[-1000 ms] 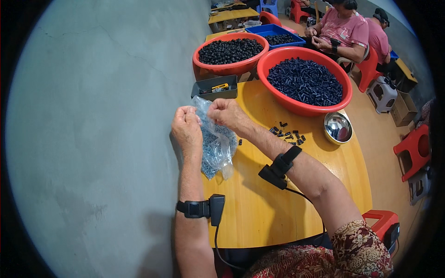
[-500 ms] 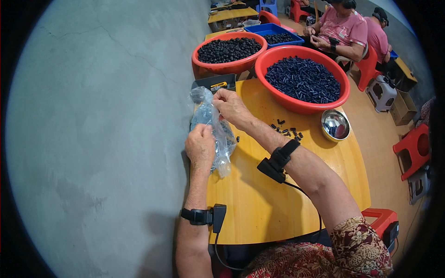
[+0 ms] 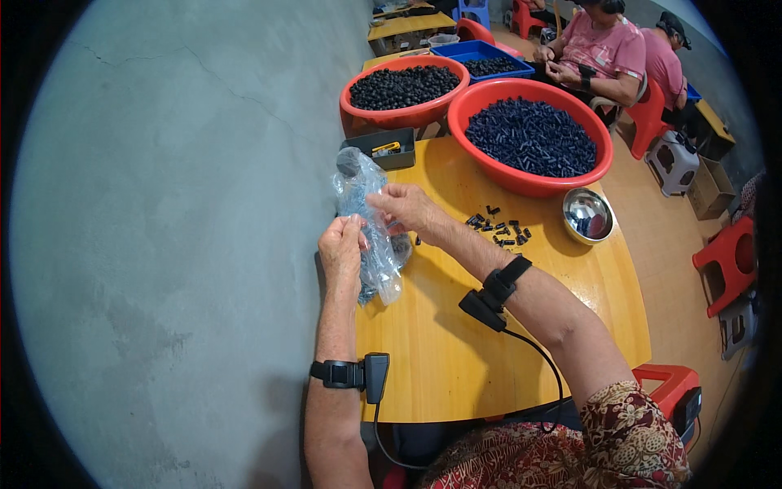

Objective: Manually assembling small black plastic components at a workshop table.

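A clear plastic bag (image 3: 381, 265) with bluish small contents lies at the table's left edge, beside the wall. My left hand (image 3: 340, 248) pinches its near side, thumb and fingers pressed together. My right hand (image 3: 410, 208) reaches over from the right, its bent fingers on the film at the middle of the bag; the fingertips are slightly blurred and partly hidden. A few small black parts (image 3: 503, 234) lie scattered on the table to the right of the bag.
Beyond the bag stands a dark grey tray (image 3: 403, 160) with a yellow cutter (image 3: 386, 148). Two red basins (image 3: 529, 186) hold heaps of dark pieces, and a metal bowl (image 3: 577, 231) stands at right. Behind are a blue tray (image 3: 453, 50) and people in pink shirts (image 3: 607, 50).
My right hand has come down along the bag, away from its far end. My left hand has shifted slightly left and up, and the bag's folds have changed.
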`<state>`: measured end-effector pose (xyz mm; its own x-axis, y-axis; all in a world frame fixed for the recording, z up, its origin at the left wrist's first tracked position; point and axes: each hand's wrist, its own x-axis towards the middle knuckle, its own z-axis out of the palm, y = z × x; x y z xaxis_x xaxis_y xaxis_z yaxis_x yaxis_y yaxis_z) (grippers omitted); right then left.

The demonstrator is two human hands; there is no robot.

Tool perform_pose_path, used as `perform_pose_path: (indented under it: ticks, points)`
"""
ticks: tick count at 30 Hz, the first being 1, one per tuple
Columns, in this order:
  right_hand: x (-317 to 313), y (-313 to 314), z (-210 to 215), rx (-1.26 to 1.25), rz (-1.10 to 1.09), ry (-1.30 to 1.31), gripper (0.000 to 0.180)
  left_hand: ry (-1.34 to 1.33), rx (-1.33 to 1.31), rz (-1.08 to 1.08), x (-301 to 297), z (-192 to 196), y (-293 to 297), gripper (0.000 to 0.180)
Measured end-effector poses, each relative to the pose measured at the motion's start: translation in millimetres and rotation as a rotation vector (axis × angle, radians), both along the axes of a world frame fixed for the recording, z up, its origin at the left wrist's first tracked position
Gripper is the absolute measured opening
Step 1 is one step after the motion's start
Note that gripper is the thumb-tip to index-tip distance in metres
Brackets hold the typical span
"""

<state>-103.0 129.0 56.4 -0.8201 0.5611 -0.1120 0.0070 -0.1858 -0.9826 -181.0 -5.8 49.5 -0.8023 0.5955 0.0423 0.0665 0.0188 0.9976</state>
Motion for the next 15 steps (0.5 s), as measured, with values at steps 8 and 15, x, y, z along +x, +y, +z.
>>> perform_pose_path:
  ticks: [8, 15]
  points:
    - [-0.7, -4.7, -10.6, 0.098, -0.005, 0.18, 0.012, 0.069, 0.017, 0.028, 2.2, 10.1, -0.3, 0.022]
    - [1.0, -1.9, -18.6, 0.16, -0.038, 0.115, 0.018, -0.028, -0.009, 0.012, 3.6, 12.8, 2.3, 0.021]
